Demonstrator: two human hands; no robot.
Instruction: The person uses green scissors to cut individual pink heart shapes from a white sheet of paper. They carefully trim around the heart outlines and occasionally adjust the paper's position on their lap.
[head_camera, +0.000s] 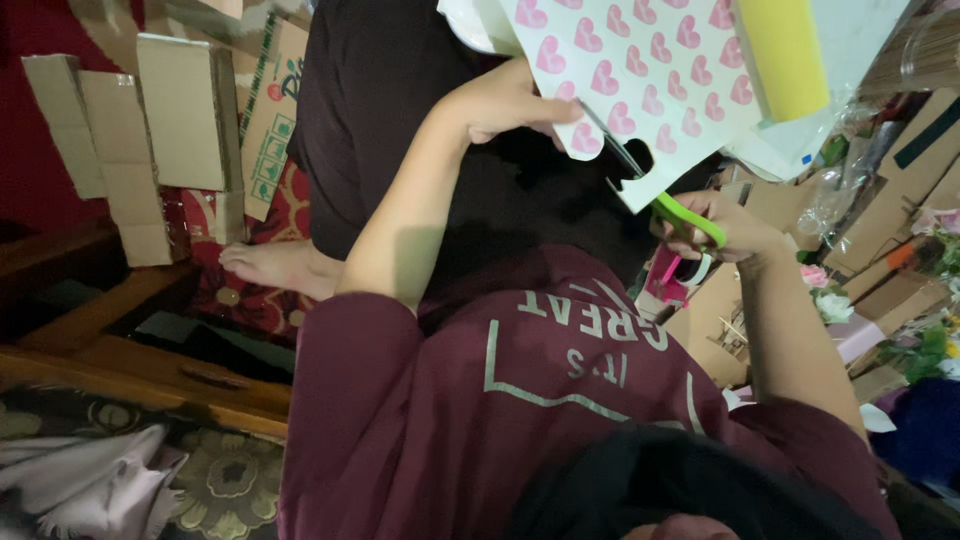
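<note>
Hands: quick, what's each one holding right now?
Left hand: closed on the heart-printed paper sheet.
Right hand: closed on the green-handled scissors, blades in the sheet's edge.

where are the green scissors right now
In the head view, right of centre: the green-handled scissors sit in the right hand, blades cutting the pink-heart sheet held by the left hand.
</note>
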